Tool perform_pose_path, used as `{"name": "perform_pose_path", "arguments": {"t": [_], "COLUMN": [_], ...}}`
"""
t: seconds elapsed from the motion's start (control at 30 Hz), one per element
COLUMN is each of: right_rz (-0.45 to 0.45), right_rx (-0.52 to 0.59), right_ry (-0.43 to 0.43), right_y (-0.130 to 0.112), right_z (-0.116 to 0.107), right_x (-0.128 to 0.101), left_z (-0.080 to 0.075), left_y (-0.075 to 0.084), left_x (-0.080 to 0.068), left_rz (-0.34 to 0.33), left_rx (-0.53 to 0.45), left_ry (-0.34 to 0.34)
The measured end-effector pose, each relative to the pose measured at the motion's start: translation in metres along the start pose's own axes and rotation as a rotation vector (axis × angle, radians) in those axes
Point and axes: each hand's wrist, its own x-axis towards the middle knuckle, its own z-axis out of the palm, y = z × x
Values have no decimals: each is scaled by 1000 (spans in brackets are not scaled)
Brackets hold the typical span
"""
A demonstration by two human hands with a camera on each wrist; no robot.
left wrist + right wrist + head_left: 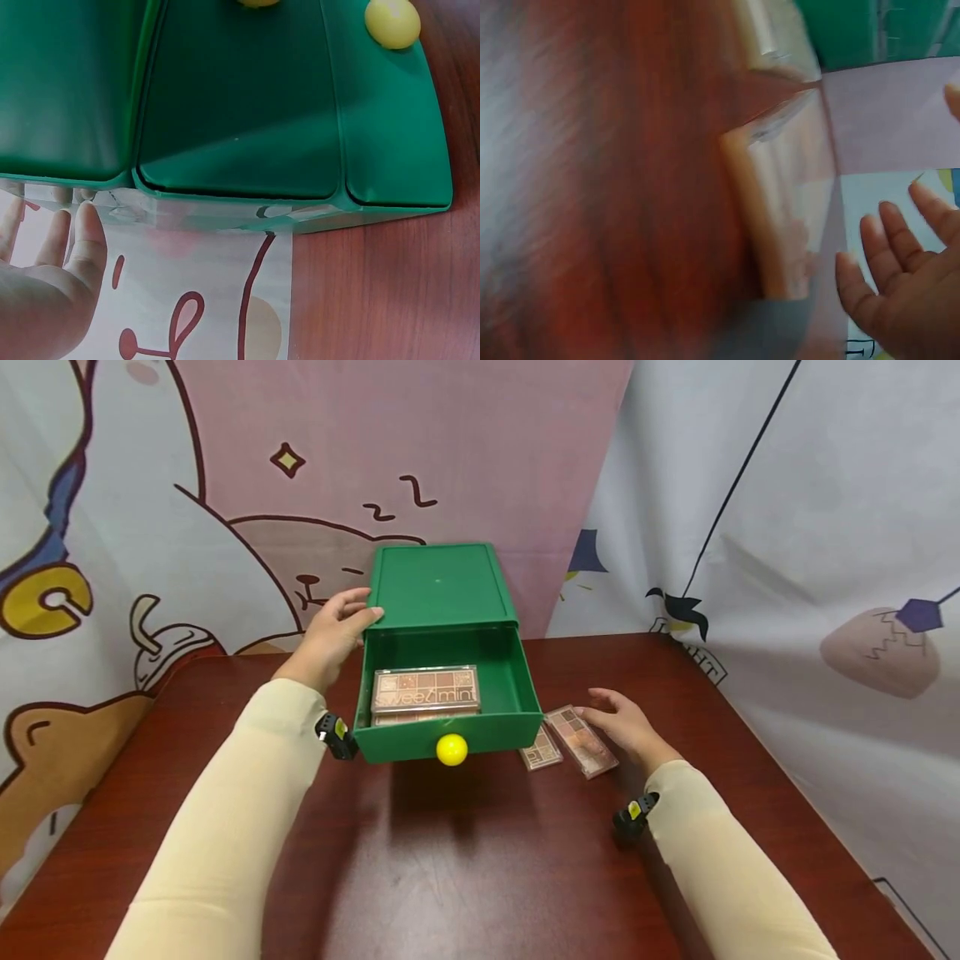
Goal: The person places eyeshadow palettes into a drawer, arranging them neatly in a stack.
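A green drawer box point(438, 585) stands at the back of the table, its drawer point(525, 693) pulled out, with a yellow knob point(452, 749) on the front. A "sweet mint" eyeshadow palette point(425, 687) lies in the drawer on top of another. My left hand point(337, 631) rests against the box's upper left corner with straight fingers, thumb on the top edge. In the left wrist view the left hand point(52, 277) is flat beside the box point(240, 97). Two palettes point(581, 742) lie right of the drawer. My right hand point(622, 722) is at the nearer one, fingers relaxed; the blurred right wrist view shows the hand point(900, 270) spread beside the palette point(780, 195).
The dark red wooden table point(465, 860) stretches toward me in front of the drawer. A cartoon-printed cloth backdrop point(225, 485) hangs close behind and on both sides. Small black cameras sit on both wrists point(335, 735).
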Motion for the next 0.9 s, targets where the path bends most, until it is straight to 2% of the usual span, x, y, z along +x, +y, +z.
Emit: {"name": "perform_pose_path", "arguments": {"t": [0.23, 0.4, 0.6, 0.77, 0.9], "right_rz": [96, 88, 58, 58, 71], "right_rx": [-144, -263, -476, -566, -590], "right_ry": [-59, -82, -51, -26, -7], "right_y": [9, 11, 12, 10, 9], "right_z": [3, 8, 14, 18, 22], "right_x": [-10, -18, -24, -28, -32], "left_z": [-1, -2, -1, -2, -2], "left_y": [-1, 0, 0, -1, -1], "left_x": [0, -1, -1, -1, -1], "left_rz": [1, 0, 8, 5, 6], "left_rx": [0, -1, -2, -4, -7], "left_ry": [-9, -14, -13, -13, -13]}}
